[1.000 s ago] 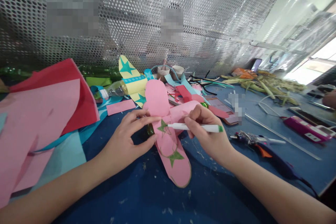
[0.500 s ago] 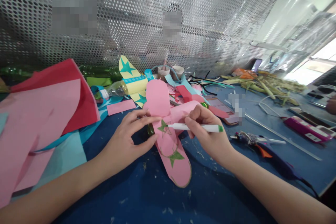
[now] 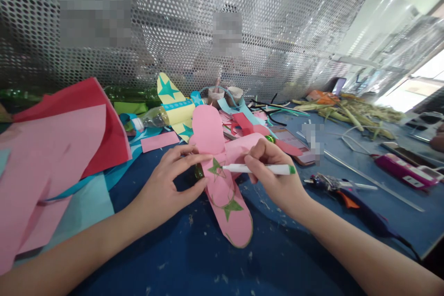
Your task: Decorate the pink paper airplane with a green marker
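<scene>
The pink paper wing (image 3: pixel 224 190), a smooth, round-ended strip marked with hand-drawn green stars (image 3: pixel 231 209), slants over the scuffed blue table (image 3: pixel 194 259) between both hands: the left hand (image 3: pixel 169 173) sets thumb and forefinger, spread apart, at its left edge, gripping or merely touching I cannot tell, while the right hand (image 3: pixel 270 162) pinches a slim white marker (image 3: pixel 237 167), tip at the upper star. Right of them lies a dark blue glue gun (image 3: pixel 367 215); farther back, a clear plastic bottle (image 3: pixel 154 118) wears yellow paper (image 3: pixel 178 114) before a silvery perforated sheet (image 3: pixel 166 18).
</scene>
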`<state>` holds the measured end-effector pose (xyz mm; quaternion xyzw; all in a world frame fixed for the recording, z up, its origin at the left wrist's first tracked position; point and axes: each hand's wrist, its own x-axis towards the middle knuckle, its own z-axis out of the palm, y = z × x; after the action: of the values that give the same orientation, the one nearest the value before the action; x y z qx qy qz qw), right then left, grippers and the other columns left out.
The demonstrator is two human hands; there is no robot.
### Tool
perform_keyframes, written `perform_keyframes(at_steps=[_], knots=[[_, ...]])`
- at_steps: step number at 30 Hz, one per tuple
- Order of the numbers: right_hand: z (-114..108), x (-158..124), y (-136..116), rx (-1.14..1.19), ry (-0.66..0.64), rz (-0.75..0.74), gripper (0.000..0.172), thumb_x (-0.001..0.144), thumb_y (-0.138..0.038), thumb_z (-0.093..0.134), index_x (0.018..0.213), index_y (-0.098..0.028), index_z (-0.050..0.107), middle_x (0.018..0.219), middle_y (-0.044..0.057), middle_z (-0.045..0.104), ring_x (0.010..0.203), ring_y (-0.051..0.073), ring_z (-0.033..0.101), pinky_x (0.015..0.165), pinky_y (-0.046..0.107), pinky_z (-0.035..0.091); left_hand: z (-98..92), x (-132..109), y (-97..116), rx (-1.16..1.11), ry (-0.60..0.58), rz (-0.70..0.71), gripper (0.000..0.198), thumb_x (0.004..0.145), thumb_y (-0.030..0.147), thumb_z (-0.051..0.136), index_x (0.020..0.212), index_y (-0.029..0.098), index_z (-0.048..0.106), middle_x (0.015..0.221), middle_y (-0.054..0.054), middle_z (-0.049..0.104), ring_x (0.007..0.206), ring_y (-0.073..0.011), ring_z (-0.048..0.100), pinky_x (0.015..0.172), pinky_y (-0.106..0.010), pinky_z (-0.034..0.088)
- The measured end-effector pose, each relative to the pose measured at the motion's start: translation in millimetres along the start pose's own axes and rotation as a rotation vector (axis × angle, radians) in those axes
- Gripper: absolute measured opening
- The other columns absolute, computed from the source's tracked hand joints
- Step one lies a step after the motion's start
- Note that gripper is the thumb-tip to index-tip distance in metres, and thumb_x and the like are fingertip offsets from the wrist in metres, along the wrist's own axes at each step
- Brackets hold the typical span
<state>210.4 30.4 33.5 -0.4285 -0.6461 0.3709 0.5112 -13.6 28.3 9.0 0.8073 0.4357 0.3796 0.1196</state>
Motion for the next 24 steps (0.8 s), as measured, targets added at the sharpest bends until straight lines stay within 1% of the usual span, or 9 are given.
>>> perform_keyframes(at_steps=[6,12,16,20,24], knots=[[-0.3,0.2,-1.0,0.006,-0.005,-0.016,0.024,0.079,-0.024,0.059,0.064,-0.025,0.041,0.047,-0.008,0.046,0.042,0.009,0.039,0.044,0.025,0.031,0.6,-0.6,-1.4,-0.005,0.009,-0.007,0.028,0.089,0.031,0.058,0.116,0.031,0.068,0.12,-0.005,0.059,0.117,-0.0241,0.059,0.105,-0.044,0.049],[0.0,-2.1,-0.2,0.023,-0.03,0.002,0.022,0.079,-0.021,0.06,0.065,-0.025,0.043,0.05,-0.008,0.049,0.042,0.009,0.042,0.044,0.024,0.033,0.4,-0.2,0.2,-0.012,0.015,-0.008,0.028,0.089,0.033,0.058,0.115,0.03,0.068,0.12,-0.005,0.059,0.118,-0.0254,0.059,0.106,-0.046,0.048],[0.5,-2.7,0.7,0.035,-0.022,-0.006,0.022,0.08,-0.021,0.06,0.065,-0.025,0.044,0.049,-0.008,0.048,0.042,0.009,0.042,0.044,0.024,0.034,0.7,-0.7,0.0,-0.024,0.007,-0.014,0.028,0.089,0.032,0.058,0.116,0.031,0.067,0.119,-0.005,0.059,0.118,-0.0246,0.059,0.107,-0.045,0.048],[0.8,-2.1,-0.7,0.024,-0.044,-0.006,0.023,0.08,-0.021,0.06,0.065,-0.025,0.043,0.05,-0.008,0.049,0.043,0.009,0.042,0.044,0.024,0.033,1.2,-0.9,-1.3,-0.02,0.024,0.011,0.027,0.09,0.03,0.059,0.116,0.03,0.067,0.119,-0.005,0.058,0.118,-0.0237,0.058,0.107,-0.044,0.048],[0.8,-2.4,-1.1,0.026,-0.059,-0.013,0.022,0.081,-0.022,0.059,0.066,-0.025,0.043,0.05,-0.008,0.049,0.043,0.009,0.042,0.044,0.023,0.033,0.5,-0.5,-1.5,-0.005,0.016,0.029,0.027,0.09,0.029,0.059,0.116,0.028,0.067,0.118,-0.006,0.059,0.117,-0.0237,0.059,0.107,-0.045,0.048]])
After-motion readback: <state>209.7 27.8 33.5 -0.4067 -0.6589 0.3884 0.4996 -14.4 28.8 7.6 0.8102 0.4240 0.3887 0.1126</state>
